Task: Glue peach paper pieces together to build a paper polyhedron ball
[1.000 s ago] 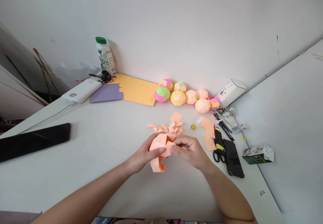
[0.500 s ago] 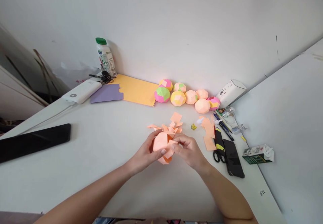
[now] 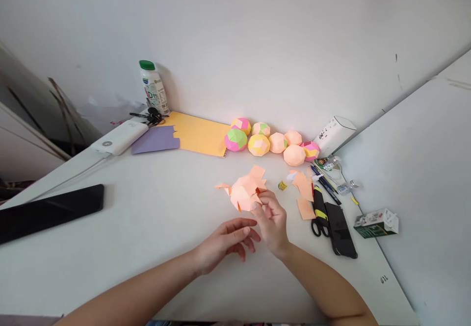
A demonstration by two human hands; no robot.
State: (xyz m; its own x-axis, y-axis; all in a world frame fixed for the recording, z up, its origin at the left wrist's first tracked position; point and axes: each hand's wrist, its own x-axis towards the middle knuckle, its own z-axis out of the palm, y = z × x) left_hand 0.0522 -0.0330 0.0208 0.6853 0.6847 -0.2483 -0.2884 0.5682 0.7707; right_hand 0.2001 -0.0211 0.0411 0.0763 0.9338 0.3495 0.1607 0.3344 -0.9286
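Between its thumb and fingers my right hand grips an edge of a peach paper ball, faceted and partly built, with gaps along its right and lower sides. Nearer to me, my left hand is empty, its fingers loosely apart just below the ball. Behind the ball, peach paper pieces lie on the table, mostly hidden by it. More peach paper scraps rest to the right, with a small yellow roll beside them.
Several finished paper balls line the wall. Yellow card, purple card, a bottle and a power bank are at back left. Scissors, a phone, pens and a carton lie right. A black device lies left.
My left hand has let go of the paper ball and drawn back toward me, its fingers now apart. The ball has moved slightly away from me, held by my right hand alone.
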